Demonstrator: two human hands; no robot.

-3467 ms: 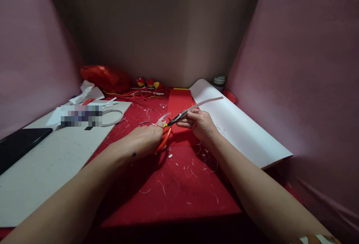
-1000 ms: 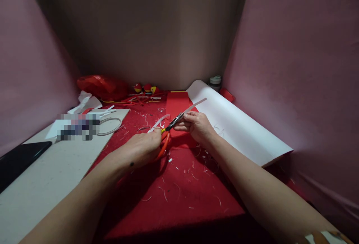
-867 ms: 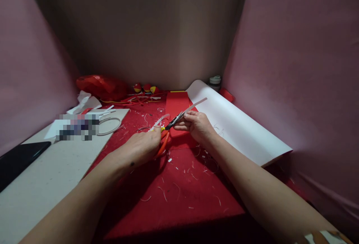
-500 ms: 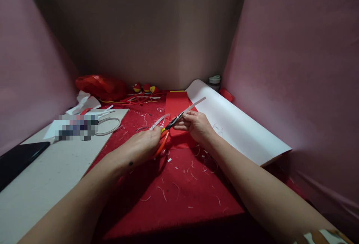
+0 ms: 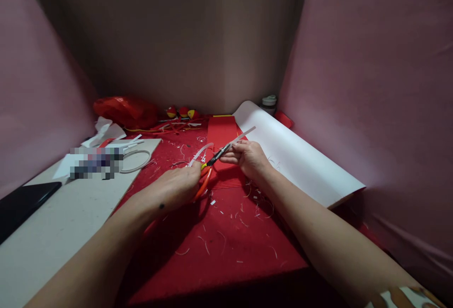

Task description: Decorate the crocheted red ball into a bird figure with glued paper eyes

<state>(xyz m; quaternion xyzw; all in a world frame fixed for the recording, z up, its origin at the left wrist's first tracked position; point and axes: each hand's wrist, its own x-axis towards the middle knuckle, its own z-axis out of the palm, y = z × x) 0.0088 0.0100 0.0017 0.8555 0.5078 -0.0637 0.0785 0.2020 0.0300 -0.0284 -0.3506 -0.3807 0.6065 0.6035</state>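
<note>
My left hand is closed around the orange and yellow handles of a pair of scissors. Their dark blades point up and right, close to my right fingertips. My right hand pinches a narrow white paper strip, whose free end sticks out up to the right. Another length of white strip curves between my left thumb and the blades; whether it joins the first piece I cannot tell. Below and behind the hands lies red pleated paper on the red cloth.
A large white sheet curls at the right. Thin clippings litter the red tablecloth. On the left are a pale board, a black device and a looped cord. Behind stand a red plastic bag and a lidded jar.
The whole view has shifted slightly. The strip's free end beyond my right fingers dips a little, and the curved piece by my left hand bows more. Both hands keep their hold.
</note>
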